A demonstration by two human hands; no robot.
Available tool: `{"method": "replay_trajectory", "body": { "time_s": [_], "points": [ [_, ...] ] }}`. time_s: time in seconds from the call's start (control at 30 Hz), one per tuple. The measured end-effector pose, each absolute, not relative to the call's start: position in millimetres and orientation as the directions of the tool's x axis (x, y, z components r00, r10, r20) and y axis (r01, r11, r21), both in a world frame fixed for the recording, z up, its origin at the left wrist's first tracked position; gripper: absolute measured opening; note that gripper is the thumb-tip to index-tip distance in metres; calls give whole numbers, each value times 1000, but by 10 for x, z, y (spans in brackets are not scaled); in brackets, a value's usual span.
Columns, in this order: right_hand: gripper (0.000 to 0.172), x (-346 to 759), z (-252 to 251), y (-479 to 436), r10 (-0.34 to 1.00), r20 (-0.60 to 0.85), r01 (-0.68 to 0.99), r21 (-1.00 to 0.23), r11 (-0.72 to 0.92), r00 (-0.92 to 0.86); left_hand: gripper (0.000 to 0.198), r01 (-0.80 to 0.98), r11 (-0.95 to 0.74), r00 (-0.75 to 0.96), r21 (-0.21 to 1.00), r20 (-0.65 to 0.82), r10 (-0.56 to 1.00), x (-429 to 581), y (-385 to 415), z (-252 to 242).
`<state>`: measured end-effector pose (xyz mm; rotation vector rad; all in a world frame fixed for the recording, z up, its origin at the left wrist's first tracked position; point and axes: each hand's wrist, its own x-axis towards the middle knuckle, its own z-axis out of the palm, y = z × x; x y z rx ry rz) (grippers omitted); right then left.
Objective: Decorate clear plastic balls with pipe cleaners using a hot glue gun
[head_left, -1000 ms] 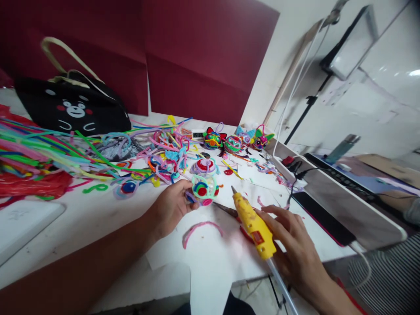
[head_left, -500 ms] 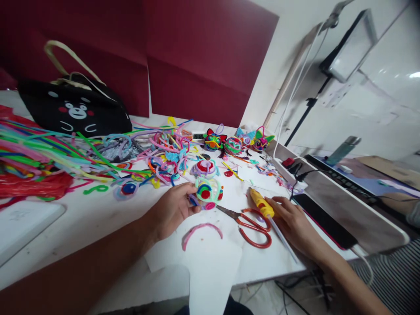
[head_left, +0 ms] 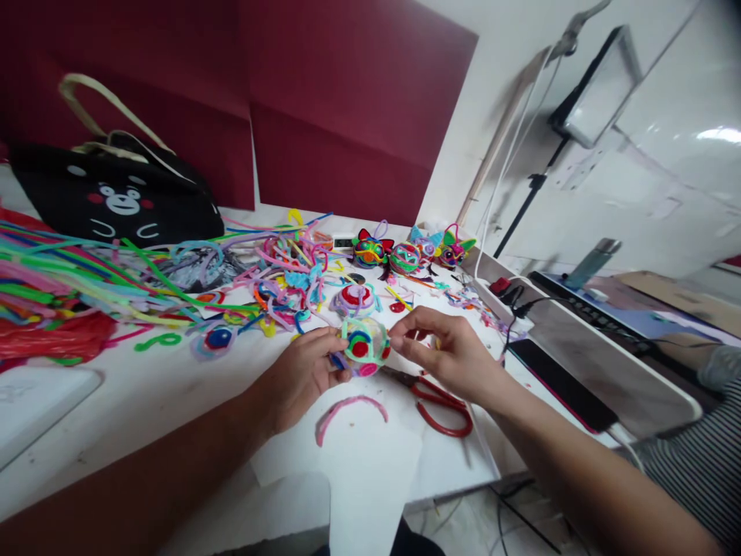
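Observation:
My left hand [head_left: 301,374] pinches a small round pipe-cleaner ornament [head_left: 363,345] of green, red, blue and pink loops, held just above the white table [head_left: 144,394]. My right hand [head_left: 448,351] has come in from the right and its fingertips pinch the ornament's right side. Red-handled scissors [head_left: 440,401] lie on the table under my right wrist. A curved pink pipe cleaner [head_left: 349,407] lies on white paper below the ornament. The yellow glue gun is hidden from view.
Loose colourful pipe cleaners [head_left: 104,270] sprawl over the left and middle. Finished ornaments [head_left: 405,253] stand at the back. A black bear-face bag [head_left: 116,201] sits far left. A dark phone [head_left: 559,382], cables and a keyboard lie right. A striped sleeve [head_left: 700,471] shows at the right edge.
My right hand carried the yellow glue gun to the right, left it on the table, then moved left to pinch the ornament. My left hand kept holding the ornament.

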<state>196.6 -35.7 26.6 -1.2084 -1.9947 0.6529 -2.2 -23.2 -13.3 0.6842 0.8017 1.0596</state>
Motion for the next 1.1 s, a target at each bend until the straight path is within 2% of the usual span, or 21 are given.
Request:
{"method": "replay_trajectory", "body": {
  "time_s": [0.37,0.87,1.1],
  "points": [
    [12,1767,164,-124,919,250,464,-803,373,-306,19,-508,322,298,799,-188,936,-44,-210,-234],
    [7,1714,154,-102,927,228,457,-818,348,-298,17,-478,292,265,828,-181,947,-31,-238,-210],
    [4,1699,182,-72,931,180,489,-810,324,-318,13,-420,220,283,880,-103,954,-33,-258,-210]
  ]
}}
